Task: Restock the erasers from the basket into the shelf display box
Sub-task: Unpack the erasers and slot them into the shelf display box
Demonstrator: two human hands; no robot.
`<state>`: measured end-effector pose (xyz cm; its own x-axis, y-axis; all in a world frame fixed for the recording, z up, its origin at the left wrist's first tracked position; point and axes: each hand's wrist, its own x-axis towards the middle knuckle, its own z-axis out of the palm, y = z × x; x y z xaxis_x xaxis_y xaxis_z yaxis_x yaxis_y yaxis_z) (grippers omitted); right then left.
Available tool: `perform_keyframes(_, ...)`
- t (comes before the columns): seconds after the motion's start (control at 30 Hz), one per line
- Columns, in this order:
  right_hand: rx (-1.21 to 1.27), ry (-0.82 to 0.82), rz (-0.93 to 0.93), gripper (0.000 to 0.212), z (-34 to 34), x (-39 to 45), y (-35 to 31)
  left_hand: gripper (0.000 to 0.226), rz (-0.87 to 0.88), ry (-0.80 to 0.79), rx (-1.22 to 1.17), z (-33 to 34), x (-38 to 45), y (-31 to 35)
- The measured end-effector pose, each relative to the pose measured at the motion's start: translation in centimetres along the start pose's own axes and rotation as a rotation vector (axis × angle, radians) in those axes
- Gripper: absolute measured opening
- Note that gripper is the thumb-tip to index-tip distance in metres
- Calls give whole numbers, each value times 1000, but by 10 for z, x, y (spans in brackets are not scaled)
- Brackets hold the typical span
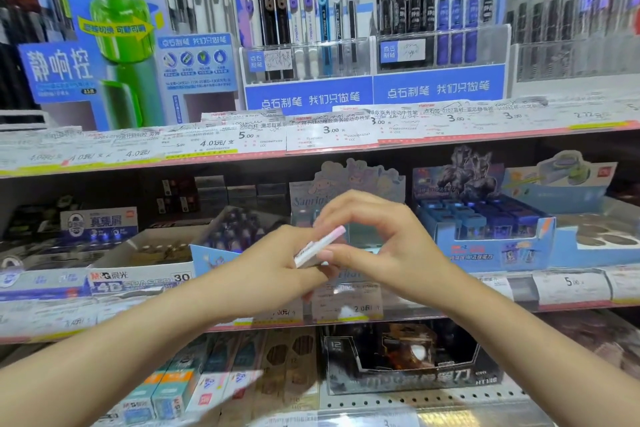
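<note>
A small pink and white eraser [320,246] is pinched between both hands in front of the middle shelf. My left hand [277,262] holds its lower end from below left. My right hand [374,236] grips its upper side with thumb and fingertips. Right behind the hands stands the pastel cartoon display box [349,184], whose open inside is hidden by my fingers. The basket is out of view.
A white eraser box marked 4B [138,279] sits at the left of the middle shelf, and a blue display box [485,229] at the right. Pens fill the upper shelf [311,28]. Price tags line the shelf edges [329,135]. Boxed goods lie on the lower shelf [408,360].
</note>
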<state>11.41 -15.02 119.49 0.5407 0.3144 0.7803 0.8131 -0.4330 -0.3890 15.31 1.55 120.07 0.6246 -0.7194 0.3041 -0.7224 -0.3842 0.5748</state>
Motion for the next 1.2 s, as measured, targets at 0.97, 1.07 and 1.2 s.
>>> perform_keyframes(0.97, -275, 144, 282, 30, -28, 7, 45, 57, 176, 143, 677, 0, -2, -36)
perform_keyframes(1.07, -256, 125, 292, 35, -22, 11, 56, 68, 104, 165, 890, 1, 8, -33)
perform_keyframes(1.2, -230, 99, 304, 33, -13, 14, 66, 68, 30, 118, 923, 0, 12, -39)
